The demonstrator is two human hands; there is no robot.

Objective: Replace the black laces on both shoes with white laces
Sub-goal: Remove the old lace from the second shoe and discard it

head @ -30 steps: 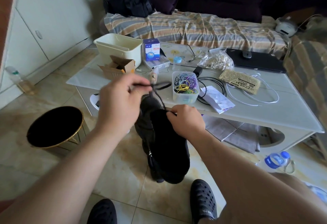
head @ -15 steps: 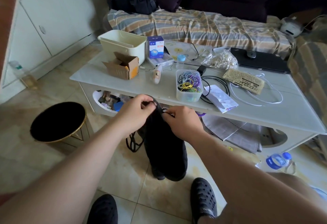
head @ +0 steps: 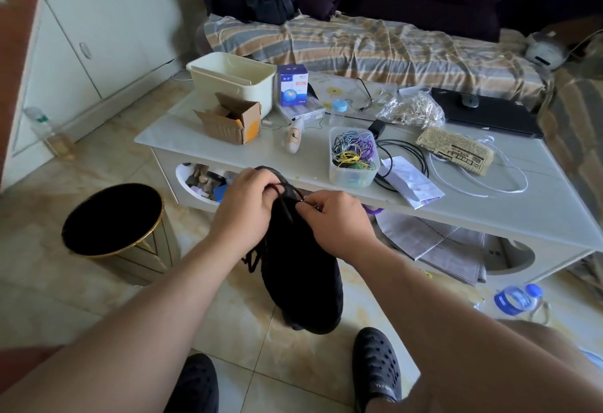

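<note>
Item: black shoe [head: 303,269], held toe-down above the tiled floor [head: 98,164], just in front of the desk [head: 489,213].

Hands: left hand [head: 243,213] has its fingers curled round a loop of black lace [head: 284,189] at the shoe's top edge; right hand [head: 336,220] pinches the shoe's upper rim at the opposite eyelet. More lace hangs loose beneath the left wrist.

Step in hand, by judgement: unthreading the black lace from the upper eyelets. Next move calls for drawing the lace clear while the right hand steadies the shoe. A second shoe is not identifiable.

White lace [head: 483,181]: appears to lie looped on the desk's right part, untouched.

Desk also carries: clear tub of coloured bands [head: 354,158], cardboard box [head: 230,122], cream bin [head: 231,81], laptop [head: 486,112].

Room: striped sofa cover [head: 375,44] behind; round black-topped stool [head: 112,220] at left.
</note>
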